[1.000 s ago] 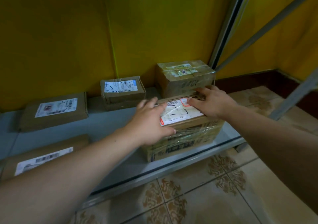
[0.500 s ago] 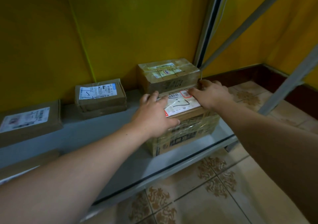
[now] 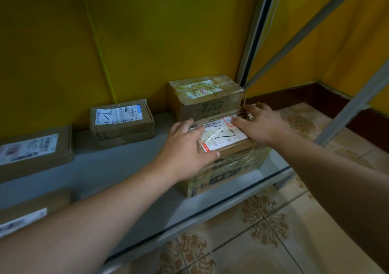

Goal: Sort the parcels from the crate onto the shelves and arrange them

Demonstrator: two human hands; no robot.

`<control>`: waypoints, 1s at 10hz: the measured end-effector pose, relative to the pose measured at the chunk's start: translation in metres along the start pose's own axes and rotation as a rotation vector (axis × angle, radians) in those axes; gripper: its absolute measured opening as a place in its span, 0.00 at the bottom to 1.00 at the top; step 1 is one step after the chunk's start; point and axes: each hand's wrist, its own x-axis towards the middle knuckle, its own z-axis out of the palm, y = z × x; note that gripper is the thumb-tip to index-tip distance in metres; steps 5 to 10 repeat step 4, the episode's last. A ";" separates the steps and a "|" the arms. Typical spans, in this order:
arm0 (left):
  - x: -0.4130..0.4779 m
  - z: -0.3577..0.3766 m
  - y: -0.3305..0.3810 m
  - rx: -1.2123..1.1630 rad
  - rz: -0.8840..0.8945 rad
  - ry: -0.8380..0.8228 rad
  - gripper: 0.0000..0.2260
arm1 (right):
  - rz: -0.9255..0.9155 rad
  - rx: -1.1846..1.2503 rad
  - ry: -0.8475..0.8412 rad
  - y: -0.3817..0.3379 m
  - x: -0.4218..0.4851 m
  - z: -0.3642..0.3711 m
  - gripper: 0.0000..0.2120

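A small brown parcel (image 3: 223, 135) with a white label marked in black pen lies on top of a larger tape-wrapped printed box (image 3: 231, 168) at the right end of the grey bottom shelf (image 3: 126, 168). My left hand (image 3: 185, 151) grips the small parcel's left end, fingers over the top and thumb against its front edge. My right hand (image 3: 261, 124) rests flat on the parcel's far right corner, fingers spread. Right behind stands another taped brown box (image 3: 204, 99), touching the stack. The crate is out of view.
More labelled parcels lie on the shelf: a double one (image 3: 122, 118) by the yellow wall, a flat one (image 3: 31, 149) at far left, one (image 3: 25, 212) at the front left. A metal upright (image 3: 256, 31) and slanted braces (image 3: 347, 113) rise at right. Patterned floor tiles (image 3: 252, 231) lie below.
Both hands stay on the small parcel and have barely shifted. My head has turned a little, so the shelf's left parcels sit further left in view.
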 end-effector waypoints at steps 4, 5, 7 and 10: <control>0.004 -0.026 -0.011 0.035 -0.004 -0.121 0.36 | -0.063 -0.094 -0.022 -0.019 -0.002 -0.009 0.35; 0.004 -0.026 -0.011 0.035 -0.004 -0.121 0.36 | -0.063 -0.094 -0.022 -0.019 -0.002 -0.009 0.35; 0.004 -0.026 -0.011 0.035 -0.004 -0.121 0.36 | -0.063 -0.094 -0.022 -0.019 -0.002 -0.009 0.35; 0.004 -0.026 -0.011 0.035 -0.004 -0.121 0.36 | -0.063 -0.094 -0.022 -0.019 -0.002 -0.009 0.35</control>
